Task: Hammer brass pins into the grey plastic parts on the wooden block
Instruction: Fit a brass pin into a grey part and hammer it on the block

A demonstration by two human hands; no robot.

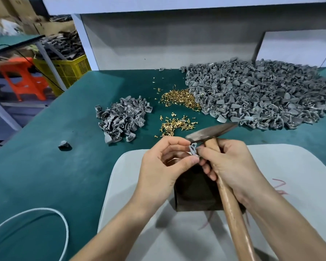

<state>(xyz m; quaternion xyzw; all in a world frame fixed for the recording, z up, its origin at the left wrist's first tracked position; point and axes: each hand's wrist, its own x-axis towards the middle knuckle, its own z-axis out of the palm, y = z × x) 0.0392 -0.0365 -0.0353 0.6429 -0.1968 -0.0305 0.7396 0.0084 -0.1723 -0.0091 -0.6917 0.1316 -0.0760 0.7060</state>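
My left hand pinches a small grey plastic part between thumb and fingertips, just above the dark wooden block. My right hand grips the wooden handle of a hammer, and its fingertips also touch the grey part. The hammer's metal head points up and to the right, above both hands. Loose brass pins lie in two heaps on the green table beyond the hands. The hands hide the top of the block.
A large heap of grey parts fills the back right, a smaller heap the middle left, and one stray part lies alone. The block stands on a pale grey mat. A white cord loop lies at front left.
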